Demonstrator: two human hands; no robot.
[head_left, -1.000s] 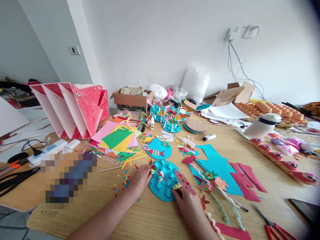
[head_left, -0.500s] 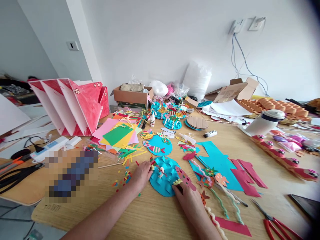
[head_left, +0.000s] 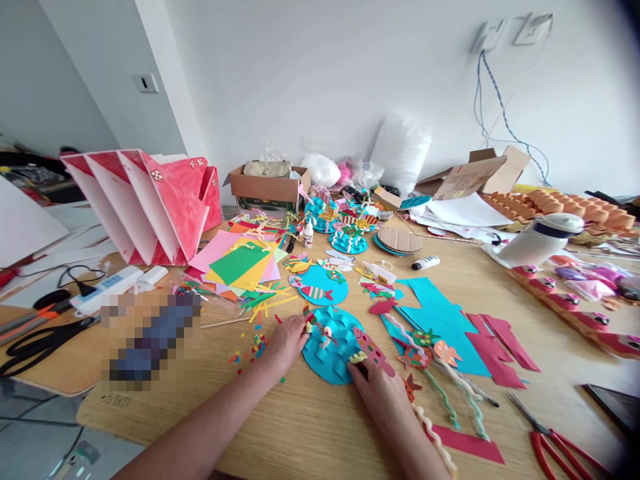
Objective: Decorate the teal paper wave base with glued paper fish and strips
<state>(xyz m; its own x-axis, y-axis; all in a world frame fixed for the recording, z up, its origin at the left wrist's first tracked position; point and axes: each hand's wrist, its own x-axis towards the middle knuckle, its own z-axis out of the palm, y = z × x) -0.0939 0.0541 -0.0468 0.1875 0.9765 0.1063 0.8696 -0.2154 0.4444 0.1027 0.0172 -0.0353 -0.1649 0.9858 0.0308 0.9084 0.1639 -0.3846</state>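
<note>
A round blue paper disc (head_left: 333,347) with raised wave strips lies on the wooden table (head_left: 310,427) in front of me. My left hand (head_left: 286,345) rests at its left edge, fingers curled against a small striped paper piece (head_left: 309,319). My right hand (head_left: 381,393) presses on the disc's lower right edge, fingertips pinched at a small yellow-green paper bit (head_left: 357,358). A pink dotted paper fish (head_left: 373,350) lies just above that hand.
Coloured paper sheets (head_left: 240,263), scraps, more blue discs (head_left: 320,285), a glue bottle (head_left: 309,235) and a blue cut sheet (head_left: 437,323) cover the table. Red scissors (head_left: 555,450) lie at the right, black scissors (head_left: 40,340) at the left. Cardboard boxes (head_left: 270,190) stand behind.
The view has drifted a little left and down, so everything sits slightly right and higher. Both hands stay at the disc's edges with almost no movement.
</note>
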